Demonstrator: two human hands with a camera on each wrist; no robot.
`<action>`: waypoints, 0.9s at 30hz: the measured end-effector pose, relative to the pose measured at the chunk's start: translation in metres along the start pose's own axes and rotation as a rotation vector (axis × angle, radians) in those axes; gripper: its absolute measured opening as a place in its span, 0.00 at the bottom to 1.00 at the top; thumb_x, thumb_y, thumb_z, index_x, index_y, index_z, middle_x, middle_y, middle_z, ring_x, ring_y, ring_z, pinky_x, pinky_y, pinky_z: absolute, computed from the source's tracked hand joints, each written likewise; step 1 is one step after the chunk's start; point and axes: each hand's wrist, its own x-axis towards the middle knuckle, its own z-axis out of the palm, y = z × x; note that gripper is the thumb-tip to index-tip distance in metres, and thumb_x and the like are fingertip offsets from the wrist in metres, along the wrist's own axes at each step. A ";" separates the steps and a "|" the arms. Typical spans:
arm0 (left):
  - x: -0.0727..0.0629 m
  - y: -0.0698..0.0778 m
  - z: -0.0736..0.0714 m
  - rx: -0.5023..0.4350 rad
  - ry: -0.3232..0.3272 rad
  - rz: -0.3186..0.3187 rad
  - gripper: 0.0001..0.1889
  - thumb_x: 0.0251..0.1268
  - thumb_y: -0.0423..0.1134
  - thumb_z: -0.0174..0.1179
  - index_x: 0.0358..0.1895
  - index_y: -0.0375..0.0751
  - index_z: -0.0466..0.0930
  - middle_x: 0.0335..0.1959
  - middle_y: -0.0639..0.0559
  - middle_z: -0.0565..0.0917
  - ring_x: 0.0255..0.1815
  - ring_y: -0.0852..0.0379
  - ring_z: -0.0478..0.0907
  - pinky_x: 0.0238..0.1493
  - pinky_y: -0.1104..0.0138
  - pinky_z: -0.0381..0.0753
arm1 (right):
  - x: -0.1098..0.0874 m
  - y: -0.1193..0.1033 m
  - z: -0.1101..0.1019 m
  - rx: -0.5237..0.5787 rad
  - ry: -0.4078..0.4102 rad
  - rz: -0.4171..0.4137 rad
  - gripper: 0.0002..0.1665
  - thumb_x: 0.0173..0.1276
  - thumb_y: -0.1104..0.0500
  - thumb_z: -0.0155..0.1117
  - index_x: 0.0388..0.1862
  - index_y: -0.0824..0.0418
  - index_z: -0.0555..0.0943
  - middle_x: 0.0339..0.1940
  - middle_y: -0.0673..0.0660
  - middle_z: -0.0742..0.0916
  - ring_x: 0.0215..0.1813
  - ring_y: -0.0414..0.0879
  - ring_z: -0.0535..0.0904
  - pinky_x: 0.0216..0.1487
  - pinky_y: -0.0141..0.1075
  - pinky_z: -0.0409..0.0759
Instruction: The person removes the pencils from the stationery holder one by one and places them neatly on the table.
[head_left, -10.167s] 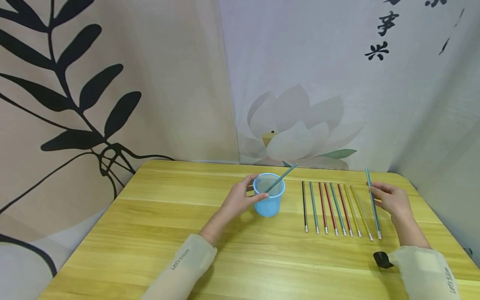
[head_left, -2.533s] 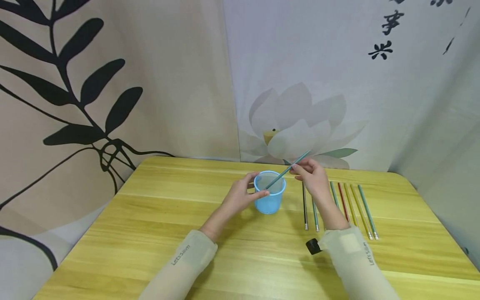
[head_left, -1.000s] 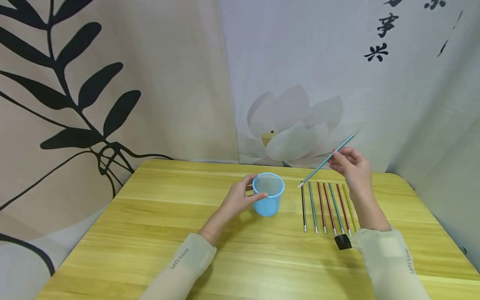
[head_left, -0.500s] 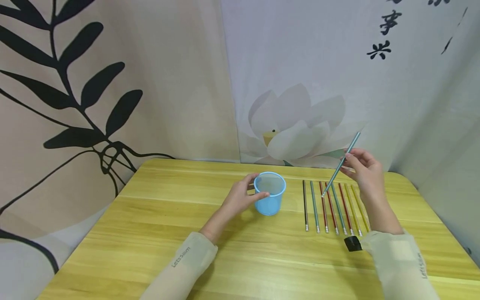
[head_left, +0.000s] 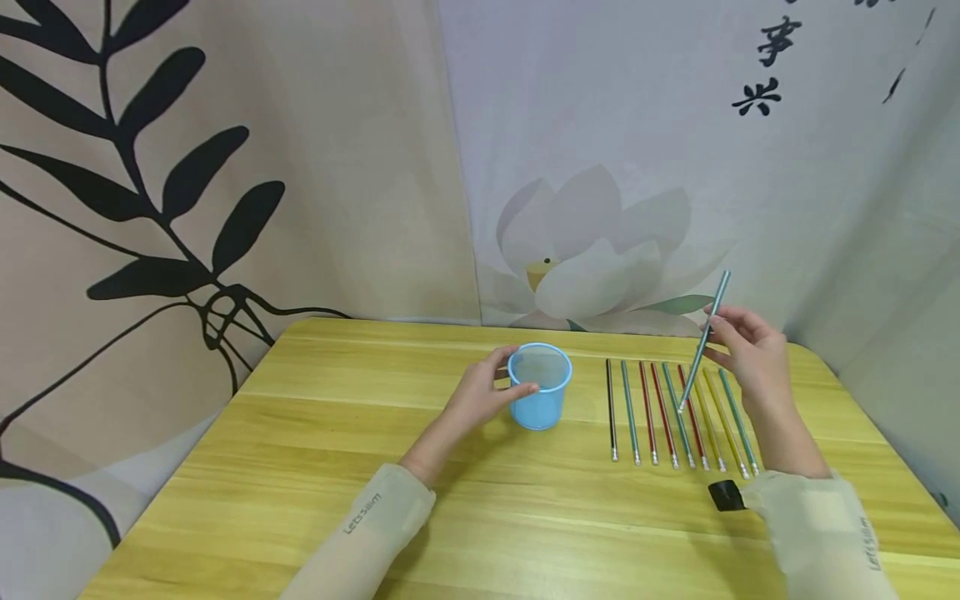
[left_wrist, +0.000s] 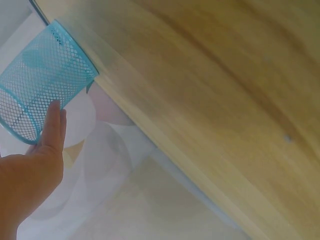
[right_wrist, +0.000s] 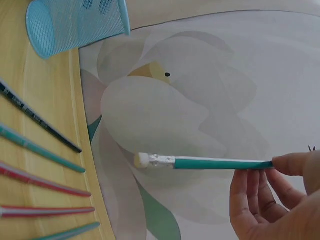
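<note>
A blue mesh pencil holder (head_left: 537,408) stands upright on the table, with no pencil visible in it. My left hand (head_left: 480,392) holds it from the left, thumb on the near side and fingers around the far rim. To the right, my right hand (head_left: 753,354) pinches a teal pencil (head_left: 705,342) between thumb and fingers. That pencil is raised and tilted, its white eraser end pointing down to the left above the row. In the right wrist view the eraser (right_wrist: 142,160) and silver ferrule show clearly. The pencil's far end is hidden by the hand there.
Several pencils lie side by side on the wooden table (head_left: 337,500), eraser ends toward me: a black pencil (head_left: 611,408) leftmost, a teal pencil (head_left: 741,421) rightmost, with red, teal and yellow between. A printed cloth (head_left: 360,167) hangs behind the table.
The teal pencil has come out of the holder since 2.5 s ago. My right hand has carried it rightward over the row, and it has turned steeper. My left hand stays on the holder.
</note>
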 end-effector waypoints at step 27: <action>0.001 -0.003 0.000 0.009 -0.001 0.000 0.38 0.63 0.48 0.69 0.72 0.38 0.65 0.68 0.38 0.75 0.66 0.39 0.77 0.65 0.48 0.80 | 0.006 0.021 -0.059 -0.401 0.006 0.147 0.05 0.76 0.53 0.57 0.42 0.40 0.78 0.34 0.29 0.81 0.36 0.25 0.78 0.34 0.19 0.83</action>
